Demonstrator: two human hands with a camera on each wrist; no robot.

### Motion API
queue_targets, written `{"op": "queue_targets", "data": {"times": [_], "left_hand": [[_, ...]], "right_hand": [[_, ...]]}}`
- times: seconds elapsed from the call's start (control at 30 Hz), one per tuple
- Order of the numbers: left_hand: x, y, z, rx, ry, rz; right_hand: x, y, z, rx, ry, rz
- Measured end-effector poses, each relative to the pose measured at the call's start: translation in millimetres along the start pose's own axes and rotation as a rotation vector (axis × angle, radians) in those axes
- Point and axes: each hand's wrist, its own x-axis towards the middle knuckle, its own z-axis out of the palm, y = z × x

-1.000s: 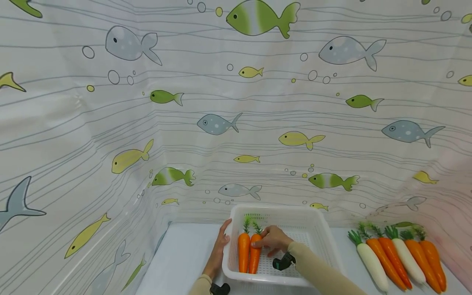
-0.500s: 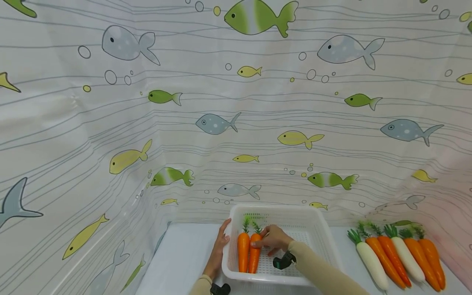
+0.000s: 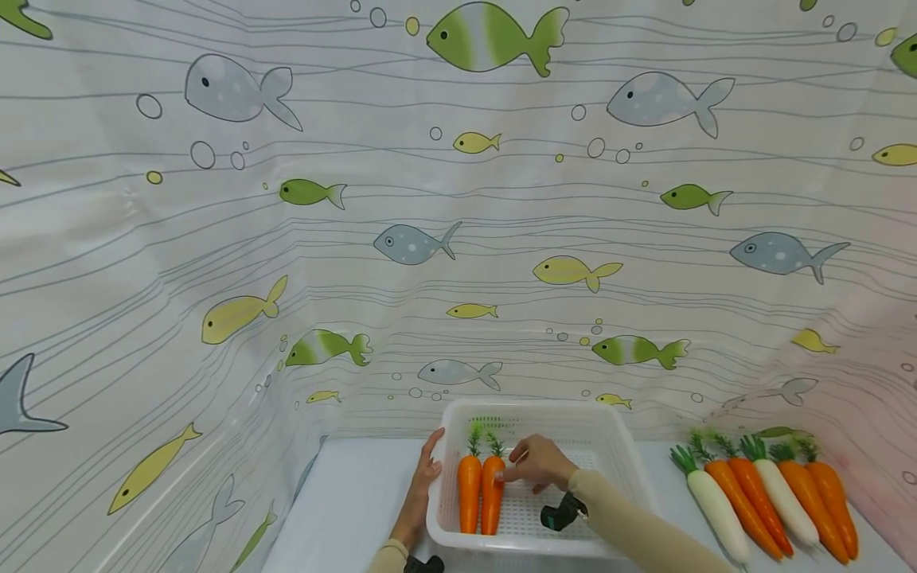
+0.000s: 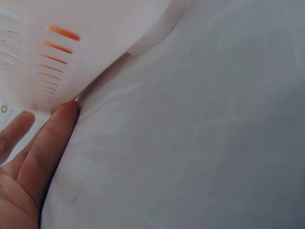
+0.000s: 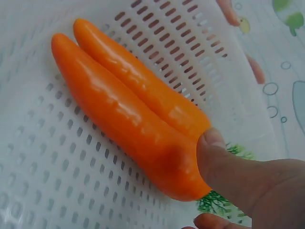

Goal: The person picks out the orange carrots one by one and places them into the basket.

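Note:
Two orange carrots lie side by side at the left of a white slotted basket (image 3: 602, 543), green tops toward the back. The thumb of my right hand (image 3: 543, 463) touches the upper side of the right carrot (image 3: 492, 495); its fingers are spread off the carrot. In the right wrist view that thumb overlaps the carrot's thick end near the leaves, and a fingertip shows below, apart from it. The left carrot (image 3: 469, 495) lies against its neighbour's side. Outside the basket's left wall, my left hand (image 3: 424, 477) rests with straight fingers, which touch the lower wall in the left wrist view.
To the right of the basket, a row of carrots (image 3: 741, 509) and white radishes (image 3: 716, 513) lies on the white table (image 3: 351, 493). Behind and beside the table hangs a white sheet (image 3: 401, 183) printed with fish.
The right hand has drawn slightly right, and its fingers have come off the right carrot. Both carrots stay in place in the basket. The left hand keeps its place at the wall.

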Motion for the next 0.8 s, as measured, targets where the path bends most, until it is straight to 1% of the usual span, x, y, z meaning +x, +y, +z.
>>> {"op": "queue_targets", "data": {"times": [0.1, 0.23, 0.37, 0.47, 0.63, 0.7, 0.73, 0.8], "left_hand": [[-0.4, -0.5, 0.5, 0.008, -0.004, 0.000], [0.9, -2.1, 0.8, -0.009, 0.000, 0.003], [2.1, -2.7, 0.3, -0.033, -0.008, 0.006], [1.9, -2.5, -0.3, -0.035, -0.015, 0.009], [1.2, -1.4, -2.3, -0.022, -0.006, 0.007], [1.1, 0.0, -2.9, -0.014, 0.000, 0.009], [1.2, 0.0, -2.6, -0.006, -0.002, 0.007], [1.6, -0.2, -2.0, 0.003, -0.004, 0.005]], "right_hand": [[-8.6, -1, -9, -0.020, 0.025, -0.037], [-21.0, -3, -26, -0.035, 0.058, -0.085], [-30.2, 1, -46, -0.054, 0.098, -0.102], [-36.9, 6, -65, -0.066, 0.129, -0.107], [-50.4, 15, -99, -0.159, 0.174, -0.194], [-56.5, 17, -113, -0.212, 0.188, -0.247], [-61.2, 21, -119, -0.230, 0.198, -0.255], [-69.8, 30, -129, -0.262, 0.221, -0.242]]}}
